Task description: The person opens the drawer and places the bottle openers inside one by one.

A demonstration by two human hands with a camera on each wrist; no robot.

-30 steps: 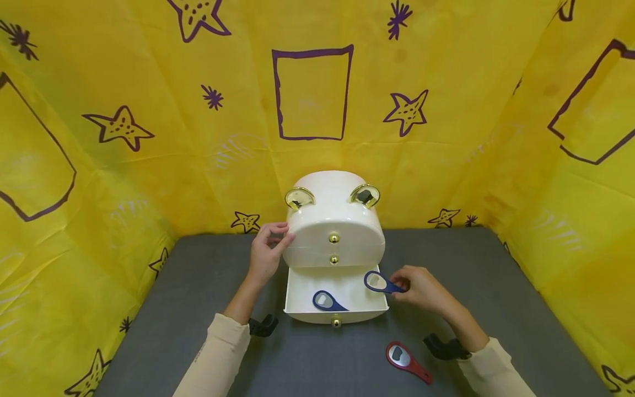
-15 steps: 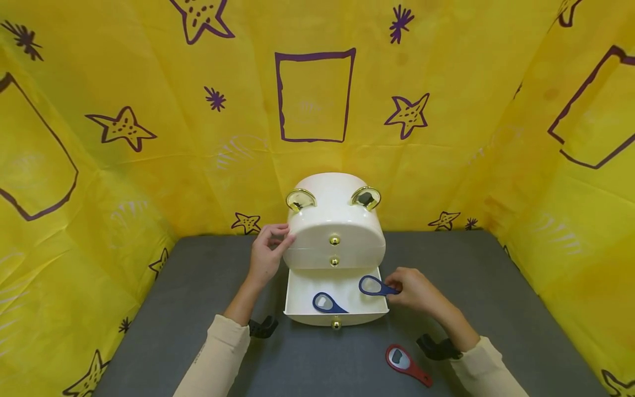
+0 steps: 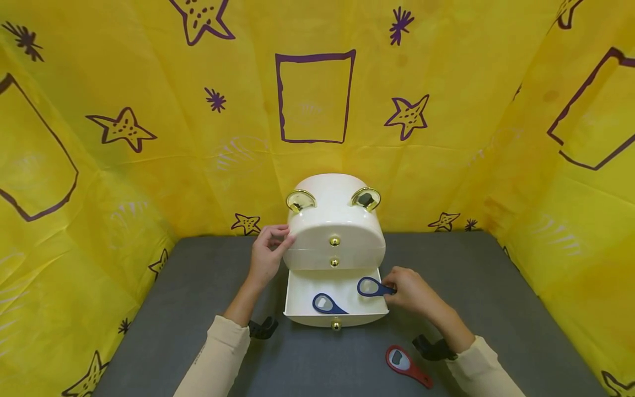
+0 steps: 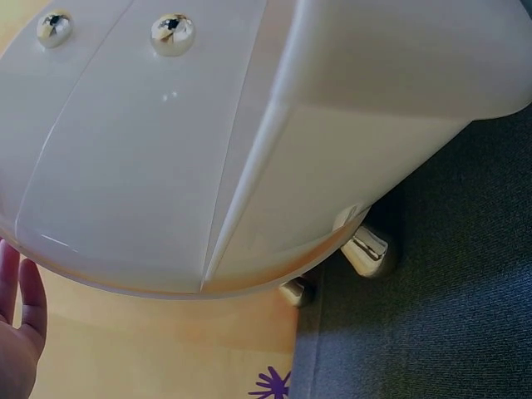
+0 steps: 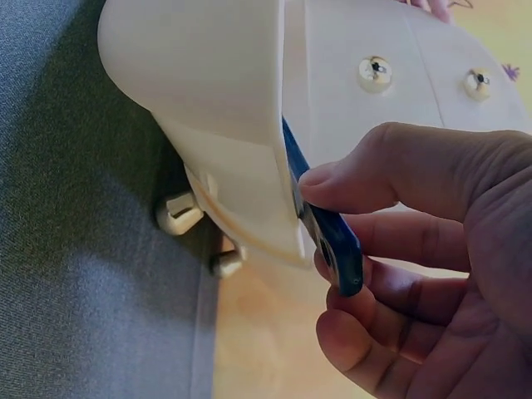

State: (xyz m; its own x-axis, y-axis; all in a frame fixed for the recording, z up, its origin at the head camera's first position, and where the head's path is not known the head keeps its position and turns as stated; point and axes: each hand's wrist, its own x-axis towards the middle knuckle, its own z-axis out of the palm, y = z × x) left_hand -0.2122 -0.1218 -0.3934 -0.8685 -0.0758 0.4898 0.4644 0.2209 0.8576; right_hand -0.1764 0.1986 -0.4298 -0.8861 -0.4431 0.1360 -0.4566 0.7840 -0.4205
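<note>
A cream storage cabinet [image 3: 327, 207] with gold knobs and two gold ear-like pieces stands at the back of the table, its bottom drawer [image 3: 299, 292] pulled out. At the cabinet's upper left edge my left hand [image 3: 265, 256] touches the side with its fingertips. My right hand [image 3: 409, 289] pinches the handle of a blue bottle opener [image 5: 337, 241] between thumb and fingers; its rounded head is over the drawer's right side, and the right wrist view shows it slanting past the drawer wall. Inside the drawer lies a second blue bottle opener [image 3: 327, 304].
On the grey table [image 3: 213, 286], in front and to the right of the drawer, lies a red bottle opener [image 3: 408, 365]. Yellow patterned cloth [image 3: 198, 182] rises behind the table and along both sides. Short metallic feet [image 4: 366, 252] support the cabinet.
My right hand has moved slightly left, bringing the blue bottle opener's head further over the drawer. My left hand stays at the cabinet's edge.
</note>
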